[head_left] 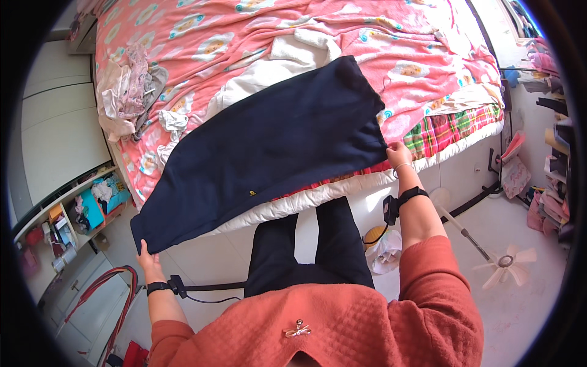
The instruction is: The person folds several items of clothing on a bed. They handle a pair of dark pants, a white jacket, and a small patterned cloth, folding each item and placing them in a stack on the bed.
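Note:
A dark navy garment (275, 142), likely trousers folded lengthwise, stretches across the near edge of the bed. Its wider end points to the upper right and a small yellow mark sits near its lower edge. My left hand (150, 260) pinches the corner of the narrow end at the lower left, beyond the mattress edge. At the right, my right hand (398, 155) grips the near corner of the wide end. Under the garment are a pink patterned blanket (293, 18) and a white cloth (257, 80).
Crumpled clothes (126, 101) and white socks or small cloths (173, 123) lie on the bed's left. An open shelf (80, 220) with boxes stands left. On the right floor are a fan (505, 262) and a lined waste bin (385, 247). Clothes (550, 206) are heaped along the right wall.

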`<state>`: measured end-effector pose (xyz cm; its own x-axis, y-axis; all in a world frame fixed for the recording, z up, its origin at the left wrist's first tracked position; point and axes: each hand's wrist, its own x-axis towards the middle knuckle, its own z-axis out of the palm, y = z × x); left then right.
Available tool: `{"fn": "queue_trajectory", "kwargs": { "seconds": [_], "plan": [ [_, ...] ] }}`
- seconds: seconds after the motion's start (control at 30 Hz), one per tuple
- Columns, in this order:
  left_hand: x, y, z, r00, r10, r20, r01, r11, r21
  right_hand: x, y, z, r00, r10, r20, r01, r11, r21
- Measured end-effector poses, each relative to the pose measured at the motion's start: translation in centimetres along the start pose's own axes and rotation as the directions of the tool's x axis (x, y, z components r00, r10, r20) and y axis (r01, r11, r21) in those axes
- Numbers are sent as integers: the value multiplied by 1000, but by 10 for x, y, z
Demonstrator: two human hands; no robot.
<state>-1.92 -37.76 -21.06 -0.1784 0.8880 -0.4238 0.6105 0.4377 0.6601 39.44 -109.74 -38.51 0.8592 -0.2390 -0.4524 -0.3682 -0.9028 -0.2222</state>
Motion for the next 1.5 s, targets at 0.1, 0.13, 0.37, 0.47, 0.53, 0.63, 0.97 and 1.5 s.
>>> {"fn": "queue_trajectory", "kwargs": {
  "seconds": [0.1, 0.13, 0.37, 0.47, 0.53, 0.63, 0.97, 1.5],
  "plan": [
    [5, -7, -2, 998, -39, 44, 37, 998, 43, 3, 3, 7, 973, -67, -220, 117, 967, 225],
    [6, -9, -1, 999, -31, 23, 30, 997, 71, 5, -3, 9, 973, -47, -224, 128, 924, 360],
    [1, -19, 8, 998, -43, 35, 42, 999, 34, 38, -75, 29, 910, 314, 270, -413, 653, 635],
    [-4, -15, 11, 997, -46, 64, 48, 999, -22, 46, -88, 37, 894, 374, 247, -442, 644, 625],
    [-4, -12, 12, 998, -24, 51, 26, 998, -49, 41, -85, 28, 886, 275, 373, -457, 385, 802],
    [3, -10, 7, 996, -30, 85, 42, 989, -141, 16, -66, 5, 916, -60, 397, -400, -59, 915],
    [92, -49, -23, 958, -271, 99, 284, 828, -484, 11, 63, 61, 853, 340, 395, -479, 213, 852],
    [54, -119, 74, 874, -486, 31, 484, 862, -148, -17, 45, 60, 713, 293, 636, -694, 171, 699]
  ]
}}
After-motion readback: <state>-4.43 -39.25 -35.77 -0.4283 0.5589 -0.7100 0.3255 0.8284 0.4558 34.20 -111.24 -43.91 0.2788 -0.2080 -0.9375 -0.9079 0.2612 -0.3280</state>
